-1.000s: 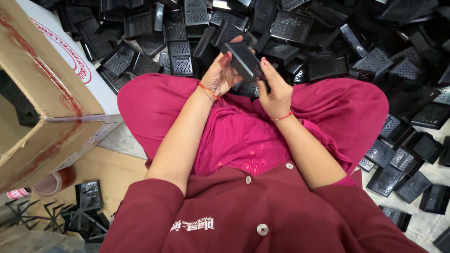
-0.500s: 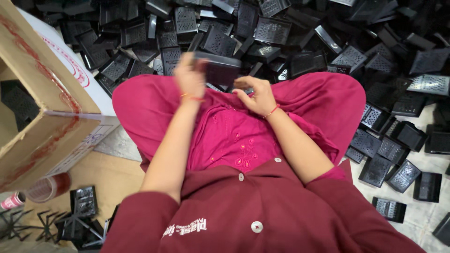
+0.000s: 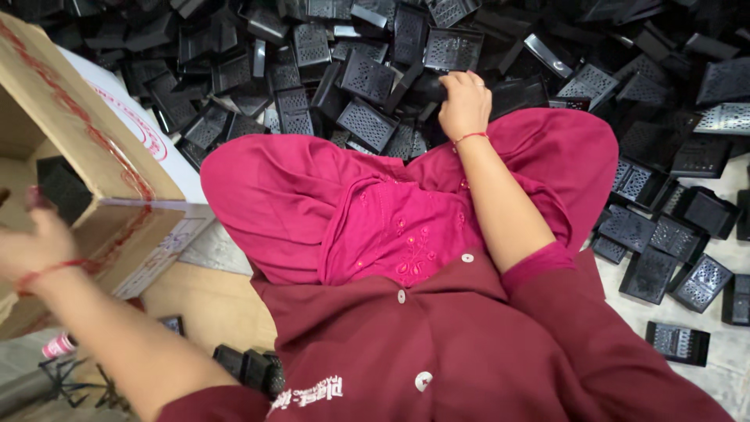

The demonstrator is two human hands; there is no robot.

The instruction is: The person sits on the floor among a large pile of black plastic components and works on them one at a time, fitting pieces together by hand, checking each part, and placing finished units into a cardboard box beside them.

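Maroon sleeves frame my lap. My left hand (image 3: pixel 31 246) reaches over the open cardboard box (image 3: pixel 86 156) at my left, blurred, so I cannot tell how far its grip is closed; a black part (image 3: pixel 62 187) sits inside the box just beyond it. Farther out, my right hand (image 3: pixel 463 101) closes its grip on a black perforated piece (image 3: pixel 428 87) at the near edge of the heap of black parts (image 3: pixel 328 70) on the floor.

Left hand (image 3: pixel 31 242): blurred, so we cannot tell its grip.
Right hand (image 3: pixel 464 101): fingertips hidden behind a black part (image 3: pixel 428 86).
Cardboard box (image 3: pixel 86 164): cut off at our left edge.
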